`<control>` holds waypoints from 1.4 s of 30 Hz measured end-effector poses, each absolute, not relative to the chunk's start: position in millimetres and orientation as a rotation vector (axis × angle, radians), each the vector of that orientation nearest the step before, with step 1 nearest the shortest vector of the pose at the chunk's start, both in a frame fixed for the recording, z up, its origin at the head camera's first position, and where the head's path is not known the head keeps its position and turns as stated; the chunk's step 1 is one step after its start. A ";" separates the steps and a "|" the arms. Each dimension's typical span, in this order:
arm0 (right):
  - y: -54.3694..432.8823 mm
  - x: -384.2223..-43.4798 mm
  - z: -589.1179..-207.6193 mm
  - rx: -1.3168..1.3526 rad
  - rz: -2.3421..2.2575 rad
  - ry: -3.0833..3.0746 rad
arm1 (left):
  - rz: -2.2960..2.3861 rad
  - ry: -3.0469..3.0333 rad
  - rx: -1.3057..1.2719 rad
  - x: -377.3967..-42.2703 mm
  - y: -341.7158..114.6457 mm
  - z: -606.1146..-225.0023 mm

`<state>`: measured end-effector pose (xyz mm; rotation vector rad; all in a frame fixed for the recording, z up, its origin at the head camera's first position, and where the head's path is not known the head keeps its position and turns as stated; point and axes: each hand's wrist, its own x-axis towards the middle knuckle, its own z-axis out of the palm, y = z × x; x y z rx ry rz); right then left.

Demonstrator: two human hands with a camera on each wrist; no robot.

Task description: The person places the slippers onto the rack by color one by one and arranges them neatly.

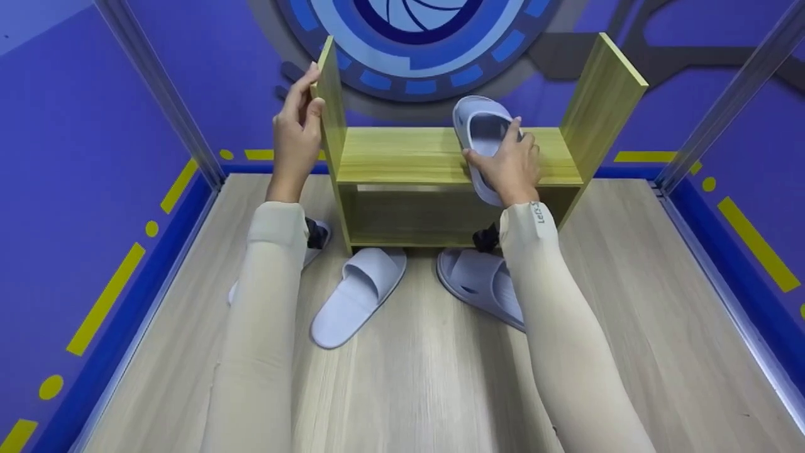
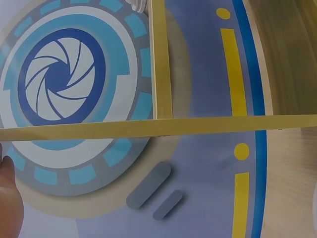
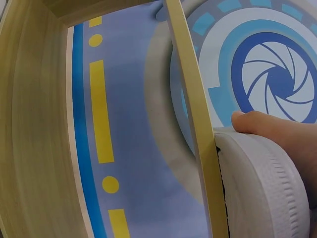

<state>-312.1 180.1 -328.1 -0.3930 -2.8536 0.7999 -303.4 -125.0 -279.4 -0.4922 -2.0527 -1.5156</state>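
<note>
My right hand (image 1: 512, 165) grips a light grey slipper (image 1: 468, 119) across its sides, thumb on the left and fingers on the right. The slipper lies over the front of the upper board (image 1: 402, 154) of a small wooden rack, toe pointing away. In the right wrist view, my thumb is on the slipper (image 3: 262, 183), whose side is right at the board's edge (image 3: 195, 109). My left hand (image 1: 295, 129) touches the front edge of the rack's left side panel (image 1: 332, 100) with extended fingers. Only part of that hand (image 2: 10, 203) shows in the left wrist view.
A grey slipper (image 1: 358, 299) lies on the wood-look floor before the rack. Another slipper (image 1: 475, 277) lies to its right, partly behind my right sleeve. A third (image 1: 319, 236) is mostly hidden by my left sleeve. The rack's right panel (image 1: 607, 104) stands upright. Blue patterned walls (image 1: 170, 82) surround it.
</note>
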 end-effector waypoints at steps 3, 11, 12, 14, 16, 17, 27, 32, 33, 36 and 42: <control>180.0 -312.6 -327.5 -0.396 0.810 -2.865 | -1.525 -2.062 -0.478 -301.8 -125.1 -278.9; 178.7 -313.0 -326.0 -0.405 0.788 -2.867 | -1.536 -2.064 -0.474 -298.2 -124.1 -275.7; 177.9 -312.6 -325.9 -0.402 0.782 -2.869 | -1.533 -2.063 -0.474 -297.4 -124.1 -275.4; 176.4 -312.0 -326.2 -0.396 0.780 -2.873 | -1.530 -2.060 -0.470 -295.9 -123.8 -274.6; 175.2 -311.7 -326.5 -0.394 0.780 -2.878 | -1.526 -2.059 -0.466 -294.1 -123.2 -273.7; 174.9 -311.6 -326.6 -0.394 0.780 -2.879 | -1.527 -2.060 -0.465 -293.5 -122.9 -273.3; 180.3 -308.1 -323.9 -0.359 0.890 -2.852 | -1.489 -2.110 -0.503 -289.9 -123.3 -267.2; 184.1 -305.7 -321.6 -0.304 0.984 -2.800 | -1.444 -2.148 -0.491 -296.4 -130.5 -268.4; 185.1 -305.0 -321.5 -0.293 0.997 -2.788 | -1.437 -2.155 -0.488 -298.1 -131.8 -269.1; 187.4 -301.6 -321.4 -0.263 1.032 -2.757 | -1.423 -2.163 -0.485 -301.9 -134.5 -270.7; 190.7 -291.3 -323.3 -0.210 1.091 -2.684 | -1.451 -2.133 -0.509 -299.2 -136.1 -269.3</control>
